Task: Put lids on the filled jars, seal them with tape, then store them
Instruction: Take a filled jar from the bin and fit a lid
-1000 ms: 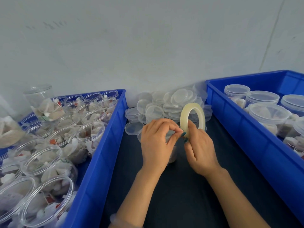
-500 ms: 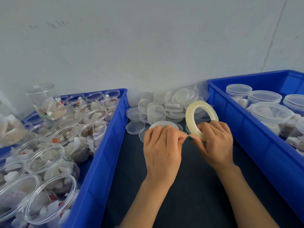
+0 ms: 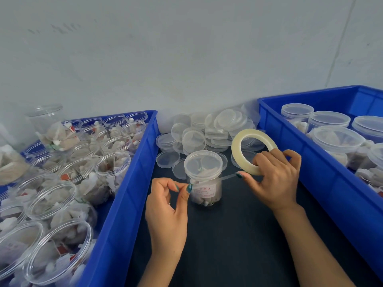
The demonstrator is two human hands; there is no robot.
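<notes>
Between the two blue bins, on the dark mat, the jar (image 3: 204, 183) stands upright with its lid (image 3: 203, 163) already on. My left hand (image 3: 165, 212) pinches the free end of the tape strip (image 3: 226, 177). My right hand (image 3: 273, 179) grips the tape roll (image 3: 236, 150). Sealing, I judge, is only starting. Many open jars wait in the left bin (image 3: 132, 183), and lidded ones sit in the right bin (image 3: 310, 162). The jar's white label is too blurred to read.
</notes>
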